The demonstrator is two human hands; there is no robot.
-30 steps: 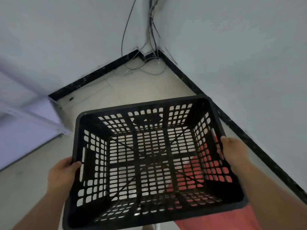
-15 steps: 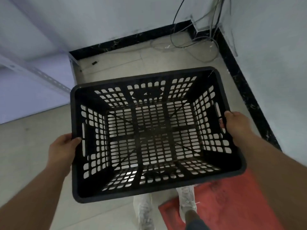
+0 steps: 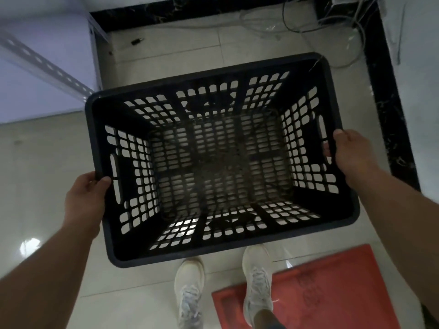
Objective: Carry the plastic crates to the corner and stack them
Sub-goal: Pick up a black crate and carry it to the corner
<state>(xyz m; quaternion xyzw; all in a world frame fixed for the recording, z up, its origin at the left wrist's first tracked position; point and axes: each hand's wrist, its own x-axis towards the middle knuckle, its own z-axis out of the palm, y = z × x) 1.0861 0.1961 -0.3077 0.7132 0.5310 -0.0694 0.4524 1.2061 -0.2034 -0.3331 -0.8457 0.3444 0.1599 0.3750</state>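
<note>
1. You stand on a pale tiled floor [image 3: 47, 162] edged by a black skirting [image 3: 389, 96].
2. Your white shoes [image 3: 190, 290] point toward the corner; the right one rests on a red mat [image 3: 332, 293].
3. Loose cables [image 3: 332, 22] lie in the corner.
4. A perforated metal strut [image 3: 45, 65] slants at your left.
</note>
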